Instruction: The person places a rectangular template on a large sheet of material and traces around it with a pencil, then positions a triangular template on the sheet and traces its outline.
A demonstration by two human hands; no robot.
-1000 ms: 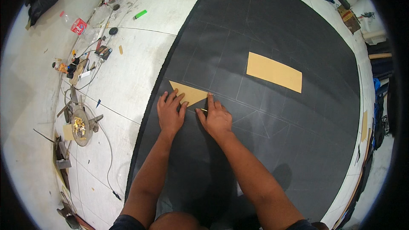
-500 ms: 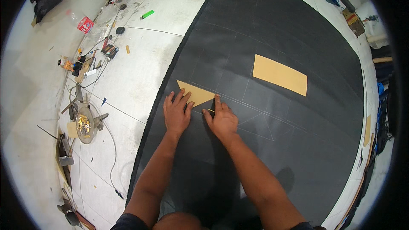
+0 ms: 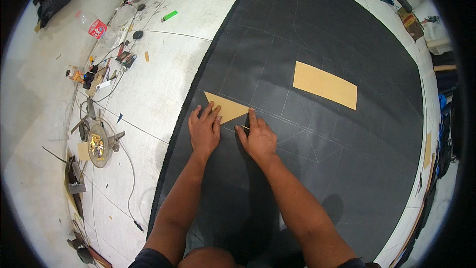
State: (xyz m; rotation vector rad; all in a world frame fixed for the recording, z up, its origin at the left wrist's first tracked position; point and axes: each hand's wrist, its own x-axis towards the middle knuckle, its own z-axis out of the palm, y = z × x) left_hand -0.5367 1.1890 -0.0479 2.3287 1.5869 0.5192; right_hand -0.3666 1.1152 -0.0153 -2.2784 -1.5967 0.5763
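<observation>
A tan card triangle [image 3: 226,108] lies on a wide sheet of black cloth [image 3: 233,168] marked with thin pale lines. My left hand [image 3: 205,130] rests on the card's left side, fingers spread and pressing it flat. At the triangle's right tip is my right hand [image 3: 260,138], its index finger stretched to that corner and its other fingers curled. A thin, pale yellow sliver shows by the right thumb; most of whatever that hand grips is hidden. Farther off to the right, a tan card rectangle [image 3: 325,85] lies on the cloth.
Left of the cloth, the pale tiled floor holds a green lighter [image 3: 169,16], a plastic bottle [image 3: 94,27], a dish of small bits [image 3: 97,145] and a cable [image 3: 131,183]. A cardboard box [image 3: 410,24] stands beyond the cloth's right edge.
The whole view has shifted very slightly. Both hands keep their places at the card triangle.
</observation>
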